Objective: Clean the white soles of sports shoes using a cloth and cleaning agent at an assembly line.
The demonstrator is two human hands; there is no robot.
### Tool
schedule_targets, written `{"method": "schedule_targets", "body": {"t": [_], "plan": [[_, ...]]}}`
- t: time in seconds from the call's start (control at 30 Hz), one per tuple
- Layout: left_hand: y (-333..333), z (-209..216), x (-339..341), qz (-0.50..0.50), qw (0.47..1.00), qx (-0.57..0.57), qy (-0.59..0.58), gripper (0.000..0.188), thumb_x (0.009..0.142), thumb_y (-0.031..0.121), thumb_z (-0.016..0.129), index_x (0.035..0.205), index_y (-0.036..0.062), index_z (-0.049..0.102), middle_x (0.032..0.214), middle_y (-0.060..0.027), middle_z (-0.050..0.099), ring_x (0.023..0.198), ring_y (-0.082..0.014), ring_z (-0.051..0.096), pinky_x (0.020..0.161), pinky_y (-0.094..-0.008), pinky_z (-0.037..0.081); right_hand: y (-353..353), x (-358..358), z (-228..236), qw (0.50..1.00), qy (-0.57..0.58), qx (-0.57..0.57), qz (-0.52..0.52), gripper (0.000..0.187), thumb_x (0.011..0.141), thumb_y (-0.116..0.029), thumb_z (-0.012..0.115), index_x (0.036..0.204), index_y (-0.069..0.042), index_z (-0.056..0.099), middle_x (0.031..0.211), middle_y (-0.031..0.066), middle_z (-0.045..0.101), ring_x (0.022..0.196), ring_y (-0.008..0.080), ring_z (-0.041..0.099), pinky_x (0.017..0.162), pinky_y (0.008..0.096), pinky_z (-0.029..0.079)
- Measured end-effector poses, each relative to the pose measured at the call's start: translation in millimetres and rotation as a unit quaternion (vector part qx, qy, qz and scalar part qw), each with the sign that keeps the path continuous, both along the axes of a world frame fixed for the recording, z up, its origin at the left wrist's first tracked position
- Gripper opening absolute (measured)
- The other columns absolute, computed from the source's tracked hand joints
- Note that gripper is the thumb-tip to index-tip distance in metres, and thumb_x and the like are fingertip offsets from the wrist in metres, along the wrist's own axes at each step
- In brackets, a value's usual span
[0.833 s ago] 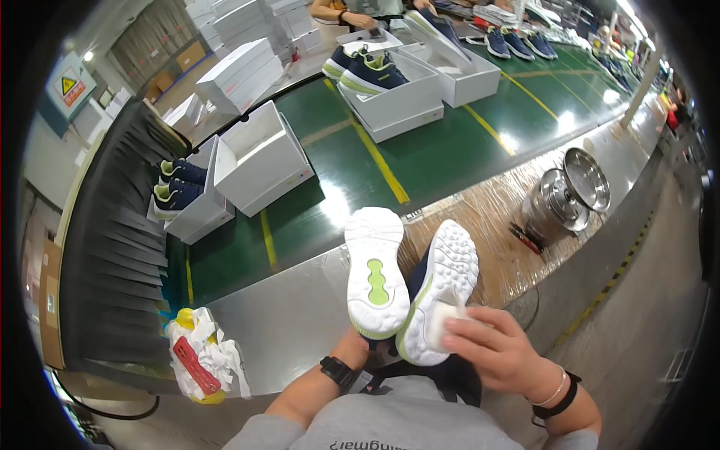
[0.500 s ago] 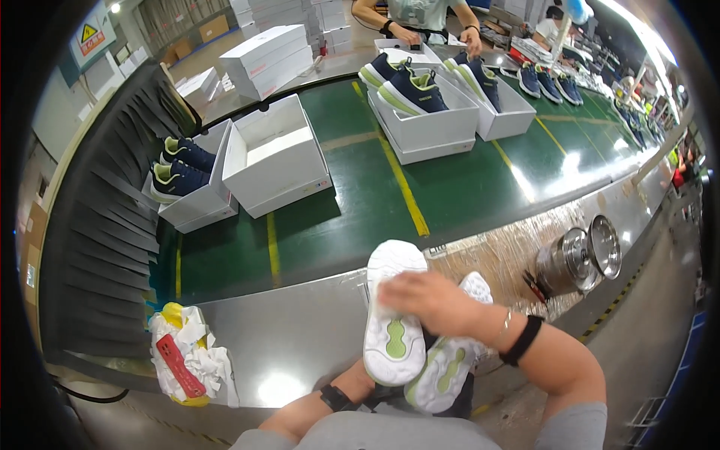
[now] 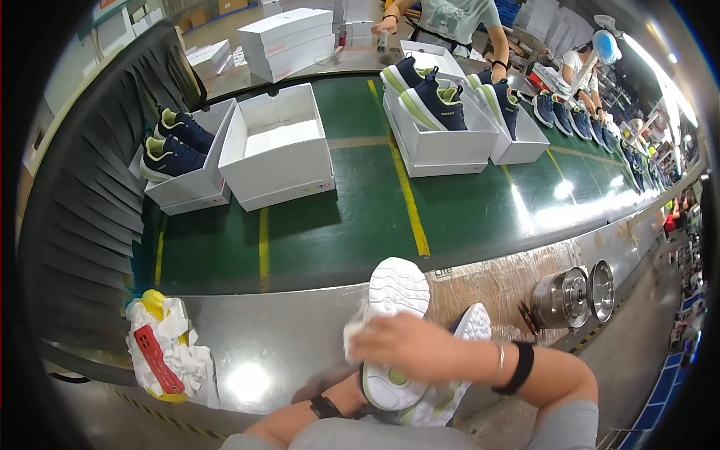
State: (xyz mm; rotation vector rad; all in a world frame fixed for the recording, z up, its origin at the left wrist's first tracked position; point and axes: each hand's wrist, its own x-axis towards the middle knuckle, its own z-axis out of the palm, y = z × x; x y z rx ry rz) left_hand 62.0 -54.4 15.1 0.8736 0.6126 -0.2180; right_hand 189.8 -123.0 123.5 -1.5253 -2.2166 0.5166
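Note:
Two sneakers are held soles up at the metal table's near edge. The left sneaker (image 3: 399, 289) has a white sole with a green inset; the other sneaker (image 3: 474, 324), partly covered by my right arm, shows a white sole and a bit of navy upper. My left hand (image 3: 351, 393) is closed on the sneakers from below, its fingers hidden behind them. Across the left sole lies my right hand (image 3: 405, 346), somewhat blurred, closed on a white cloth (image 3: 354, 336) that sticks out past its fingers.
Beyond the metal table (image 3: 277, 322) runs a green conveyor (image 3: 352, 217) with open white boxes (image 3: 281, 169), some holding navy sneakers (image 3: 436, 105). Crumpled white paper (image 3: 196, 366) with a red object lies left. A steel pot (image 3: 559, 298) stands right. A co-worker (image 3: 457, 26) is opposite.
My right hand has moved down and left over the sole, and the white cloth now shows at its fingers. The sneakers have lowered slightly. The co-worker's hands have moved apart.

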Motion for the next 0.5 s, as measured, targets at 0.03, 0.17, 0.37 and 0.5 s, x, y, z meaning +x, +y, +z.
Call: {"method": "schedule_targets", "body": {"t": [0.03,0.17,0.37,0.5], "plan": [[6.6,-3.8,-12.8,0.0,1.0,-0.003,-0.003,0.027,0.085,0.027,0.058,0.098,0.0052,0.066,0.08,-0.0031,0.067,0.062,-0.0085,0.061,0.046,-0.0222,0.043,0.8,2.4,-2.6,1.0,-0.001,0.0,0.001,0.038,0.074,0.0,0.053,0.109,-0.012,0.059,0.114,0.0087,0.056,0.108,0.0289,0.051,0.085,0.0409,0.046],[3.2,-8.6,-11.8,-0.023,1.0,-0.017,-0.011,0.027,0.085,0.028,0.058,0.098,0.0052,0.066,0.08,-0.003,0.067,0.062,-0.0083,0.061,0.046,-0.022,0.042,18.4,50.2,-35.8,0.99,0.047,0.001,-0.133,0.045,0.069,0.004,0.053,0.111,-0.01,0.059,0.116,0.013,0.057,0.107,0.0316,0.053,0.09,0.0418,0.043],[8.9,8.3,35.7,-0.07,0.997,-0.035,-0.027,0.028,0.085,0.029,0.058,0.098,0.0052,0.066,0.08,-0.0029,0.067,0.062,-0.008,0.061,0.045,-0.0217,0.042,13.5,124.2,-107.4,0.92,0.163,-0.079,-0.347,0.035,0.079,0.003,0.045,0.11,-0.003,0.061,0.107,0.0167,0.062,0.1,0.0339,0.058,0.089,0.036,0.045],[1.9,3.9,33.3,-0.077,0.995,-0.05,-0.028,0.028,0.085,0.029,0.058,0.098,0.0052,0.066,0.08,-0.0028,0.067,0.062,-0.0078,0.061,0.045,-0.0215,0.042,-38.2,91.4,-87.1,0.91,0.18,0.014,-0.374,0.038,0.078,0.005,0.045,0.112,-0.005,0.061,0.113,0.0167,0.06,0.106,0.034,0.056,0.094,0.0382,0.043]]}}
